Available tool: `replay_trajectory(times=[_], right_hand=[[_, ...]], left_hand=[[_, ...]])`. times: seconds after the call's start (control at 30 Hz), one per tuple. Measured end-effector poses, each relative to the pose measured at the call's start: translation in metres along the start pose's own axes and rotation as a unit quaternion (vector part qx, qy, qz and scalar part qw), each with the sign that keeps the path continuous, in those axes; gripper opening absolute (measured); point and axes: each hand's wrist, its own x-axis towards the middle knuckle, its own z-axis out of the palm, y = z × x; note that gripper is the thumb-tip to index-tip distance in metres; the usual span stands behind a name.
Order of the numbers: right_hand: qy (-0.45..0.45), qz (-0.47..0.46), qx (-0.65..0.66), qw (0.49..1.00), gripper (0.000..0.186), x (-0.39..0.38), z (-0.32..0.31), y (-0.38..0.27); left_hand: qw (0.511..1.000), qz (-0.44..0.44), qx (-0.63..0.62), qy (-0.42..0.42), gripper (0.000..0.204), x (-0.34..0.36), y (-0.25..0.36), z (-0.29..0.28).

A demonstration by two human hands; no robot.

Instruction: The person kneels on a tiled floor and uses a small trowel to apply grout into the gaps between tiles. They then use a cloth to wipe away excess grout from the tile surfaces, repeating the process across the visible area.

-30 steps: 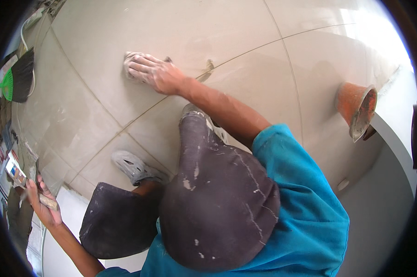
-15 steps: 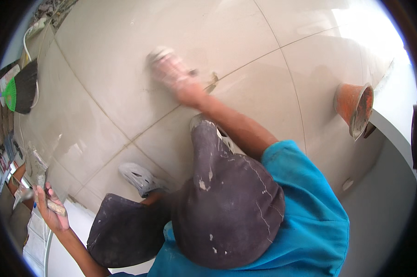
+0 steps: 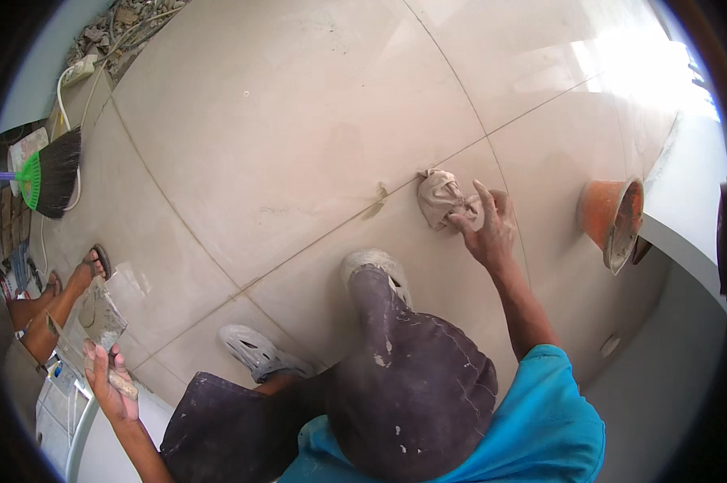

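A crumpled, dirty beige cloth lies on the tiled floor ahead of me, just past a grout line. My right hand is over its right edge, fingers spread and not wrapped round it; the thumb tip is close to the cloth, and I cannot tell if it touches. Off to the left, my left hand is closed round the pale wooden handle of a trowel. The trowel's flat blade points away from me and carries grey mortar.
An orange bucket lies tipped at the right beside a white ledge. A broom with black bristles is at the left, near a cable and rubble. Another person's sandalled foot is beyond the trowel.
My right hand has swept the cloth to the right and back toward me, then loosened its fingers from it. The left hand still grips the trowel. Another person's feet now show at the left.
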Motion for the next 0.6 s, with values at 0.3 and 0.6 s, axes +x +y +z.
replay_trajectory(times=[0.3,0.6], right_hand=[[-0.211,0.052,0.098,0.971,0.027,0.019,-0.073,-0.023],[-0.210,0.108,-0.077,0.969,0.020,-0.035,-0.122,0.013]], left_hand=[[0.998,0.014,0.064,-0.007,0.022,-0.018,-0.001,-0.005],[0.983,0.025,0.105,-0.150,0.029,0.008,0.012,0.024]])
